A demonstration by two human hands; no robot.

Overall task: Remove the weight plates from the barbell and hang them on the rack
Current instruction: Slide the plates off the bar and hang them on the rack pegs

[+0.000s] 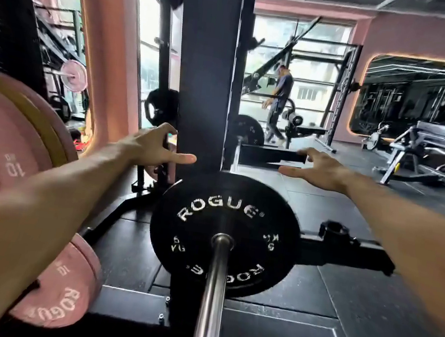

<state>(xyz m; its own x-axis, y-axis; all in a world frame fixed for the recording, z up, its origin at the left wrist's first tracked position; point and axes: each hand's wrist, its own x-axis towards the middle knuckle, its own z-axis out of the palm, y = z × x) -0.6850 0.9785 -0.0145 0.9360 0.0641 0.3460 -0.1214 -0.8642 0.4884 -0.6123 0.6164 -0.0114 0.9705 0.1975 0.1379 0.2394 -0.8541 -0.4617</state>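
Observation:
A black 5 kg Rogue weight plate (253,228) sits on the steel barbell sleeve (211,293), which points toward me at centre bottom. My left hand (151,145) and my right hand (316,170) reach forward above the plate's top edge, one on each side, both with fingers spread and holding nothing. Neither hand touches the plate. The black rack upright (208,68) stands straight behind the plate.
Pink 10 kg plates hang at the left, one high (2,147) and one low (61,288). A black barbell collar (334,231) lies on the rack's base beam at the right. A person (278,102) walks in the background near benches and machines.

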